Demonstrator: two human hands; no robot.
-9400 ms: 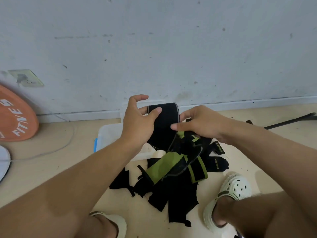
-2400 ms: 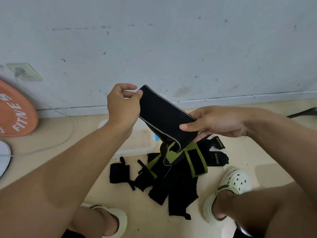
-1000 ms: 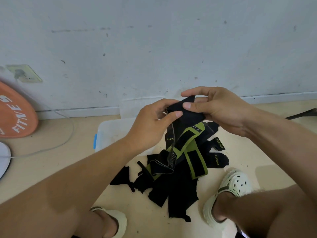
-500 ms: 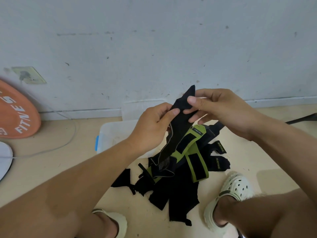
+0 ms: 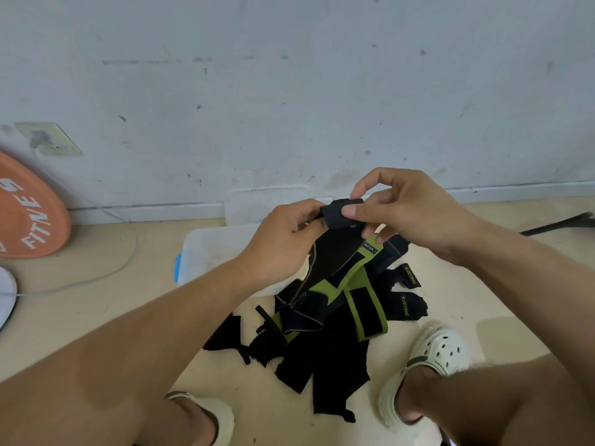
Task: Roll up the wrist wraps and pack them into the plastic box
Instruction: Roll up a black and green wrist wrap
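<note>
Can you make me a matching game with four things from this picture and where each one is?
Things:
1. black wrap
2. plastic box
3. orange disc
4. white clog

Places:
A. leaning at the wall, far left
B. pinched between left hand and right hand
C. on a foot, lower right
D. on the floor behind the wrap pile

Pairs: 1-B, 2-D, 3-A, 4-C
</note>
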